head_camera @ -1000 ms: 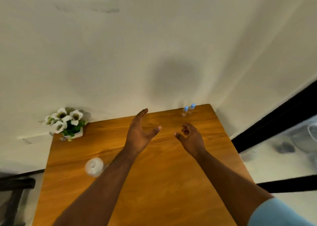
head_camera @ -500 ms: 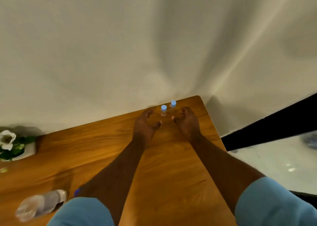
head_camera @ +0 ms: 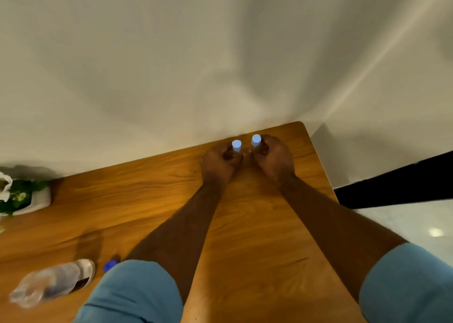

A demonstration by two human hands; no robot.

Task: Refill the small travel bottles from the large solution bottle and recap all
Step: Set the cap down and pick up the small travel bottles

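The table (head_camera: 152, 200) is a warm orange-brown wood with darker streaky grain running across it. Far right, two little bottles have pale blue caps, the left cap (head_camera: 236, 145) and right cap (head_camera: 256, 140) the same shade. The sleeves (head_camera: 132, 293) are a muted teal blue. Near left lies a clear, greyish big bottle (head_camera: 52, 282) with a deep blue cap (head_camera: 109, 265) beside it. The far-left plant (head_camera: 17, 195) is green with white flowers in a white pot, against a plain cream wall (head_camera: 171, 52).
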